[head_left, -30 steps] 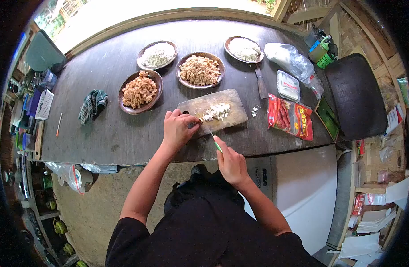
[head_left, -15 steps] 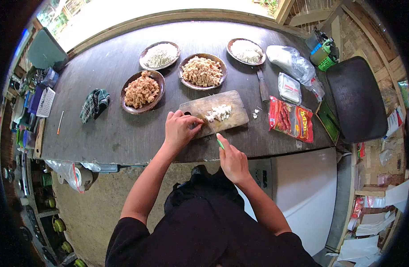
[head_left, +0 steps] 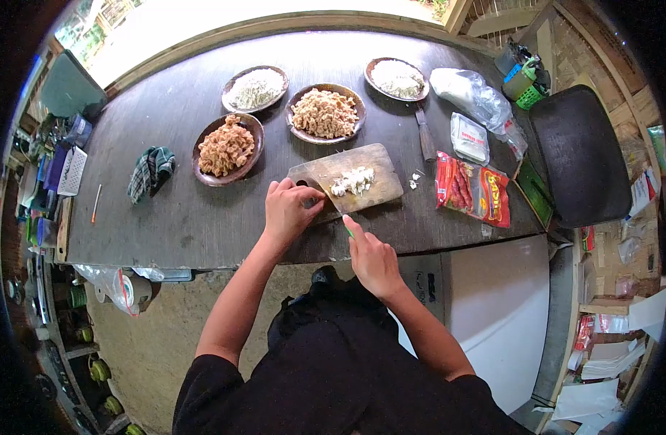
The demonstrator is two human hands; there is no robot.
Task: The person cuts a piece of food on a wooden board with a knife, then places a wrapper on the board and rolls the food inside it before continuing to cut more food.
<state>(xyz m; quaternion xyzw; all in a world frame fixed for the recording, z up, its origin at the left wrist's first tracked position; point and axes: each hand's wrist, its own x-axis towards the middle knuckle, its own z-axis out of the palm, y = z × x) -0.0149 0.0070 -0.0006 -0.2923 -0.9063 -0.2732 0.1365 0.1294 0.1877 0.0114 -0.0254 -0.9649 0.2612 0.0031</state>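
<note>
A wooden cutting board lies near the table's front edge, with a small pile of chopped white pieces on it. My right hand is closed around the green handle of a knife, its blade slanting over the board toward my left fingertips. At the board's left end, my left hand has its fingers pinched together beside the blade. Whatever they hold is hidden or too small to name. A few white scraps lie on the table right of the board.
Beyond the board stand brown plates holding crumbly brown food, tan food and white shreds. To the right are a second knife, a red packet and plastic bags. A checked cloth lies left.
The knife and my right hand have shifted slightly left, bringing the blade closer to my left fingers. My left hand keeps its pinch. The whole view has moved a little.
</note>
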